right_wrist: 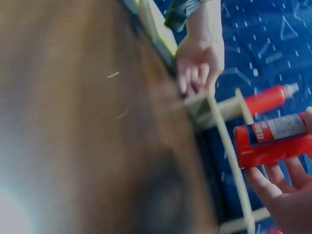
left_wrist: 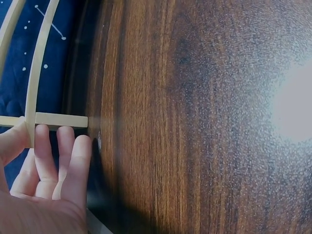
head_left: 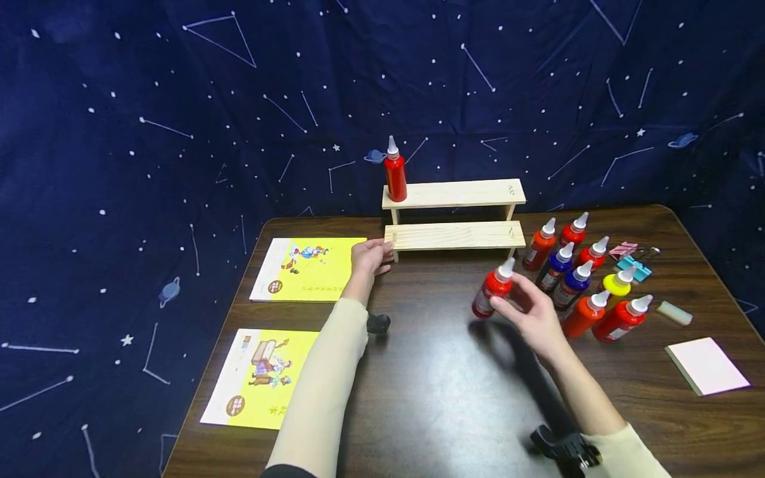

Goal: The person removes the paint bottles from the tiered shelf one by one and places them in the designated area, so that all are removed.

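In the head view my right hand [head_left: 540, 322] holds a red paint bottle [head_left: 491, 292] with a white nozzle, raised above the table. The right wrist view shows this red bottle [right_wrist: 273, 139] side-on, fingers along its body. At the left end of a two-step wooden rack [head_left: 454, 236] is my left hand [head_left: 369, 259]. In the left wrist view its thumb lies on the end of the lower board [left_wrist: 35, 83], while the fingertips [left_wrist: 66, 134] rest against the leg below, pinching that corner. Another red paint bottle [head_left: 396, 174] stands upright on the upper step's left end.
Several red, orange, blue and yellow paint bottles [head_left: 574, 285] stand right of my right hand. Beyond them lie binder clips [head_left: 633, 267], a whitish stick [head_left: 675, 313] and a notepad [head_left: 708, 366]. Two yellow booklets [head_left: 323, 279] lie on the left. A dark starry cloth [head_left: 335, 79] hangs behind.
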Tool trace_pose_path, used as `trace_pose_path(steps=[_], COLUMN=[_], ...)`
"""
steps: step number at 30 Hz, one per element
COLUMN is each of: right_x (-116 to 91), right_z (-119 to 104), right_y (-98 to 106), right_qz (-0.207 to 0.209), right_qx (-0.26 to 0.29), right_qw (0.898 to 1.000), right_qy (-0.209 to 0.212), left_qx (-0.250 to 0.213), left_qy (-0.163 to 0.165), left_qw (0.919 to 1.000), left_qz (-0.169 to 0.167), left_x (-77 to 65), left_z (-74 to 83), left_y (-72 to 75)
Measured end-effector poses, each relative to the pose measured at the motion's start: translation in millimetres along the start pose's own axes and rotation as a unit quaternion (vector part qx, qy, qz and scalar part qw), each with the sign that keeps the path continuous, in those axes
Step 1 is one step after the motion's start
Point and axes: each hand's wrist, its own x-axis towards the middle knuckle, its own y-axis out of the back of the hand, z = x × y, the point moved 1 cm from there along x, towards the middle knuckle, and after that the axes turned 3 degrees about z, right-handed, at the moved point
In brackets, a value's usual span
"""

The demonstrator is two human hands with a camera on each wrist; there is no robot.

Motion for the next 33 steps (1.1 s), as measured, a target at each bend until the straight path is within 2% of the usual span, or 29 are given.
trace_pose_path(steps=[3,6,11,17,21,25,31,33], right_x=[-38.4,-67.0,-99.1,-110.1,-109.2,-106.6,-103.9,-104.1], right_z=[9.6,16.8,26.3,33.0,38.3,43.2,46.2,45.0], right_y=[30.1,53.4,83.7,115.3,126.8,130.6,130.5,129.8], right_qz=[0.042,0.114,0.242,0.343,0.375,0.381,0.380,0.383], right_qx=[-0.051,-0.075,-0.109,-0.143,-0.131,-0.130,-0.130,-0.121], right_qw=[0.998,0.990,0.962,0.925,0.911,0.905,0.904,0.906], right_qy=[-0.015,-0.037,-0.065,-0.082,-0.108,-0.133,-0.146,-0.131], left_qx=[-0.006,-0.019,-0.031,-0.026,-0.028,-0.029,-0.032,-0.032], left_qy=[-0.001,-0.005,-0.003,-0.008,-0.005,0.003,0.000,0.000], left_qw=[1.0000,0.9998,0.9995,0.9996,0.9994,0.9995,0.9994,0.9994], left_qz=[-0.003,0.001,-0.006,-0.011,-0.016,-0.012,-0.015,-0.016], left_x=[-0.2,-0.4,-1.3,-1.1,-1.7,-0.3,2.5,2.5], left_z=[-1.7,-2.2,-3.6,-3.1,-2.9,-4.5,-4.8,-4.4], left_y=[0.8,2.3,3.3,1.2,-0.2,-0.1,-0.8,-1.2])
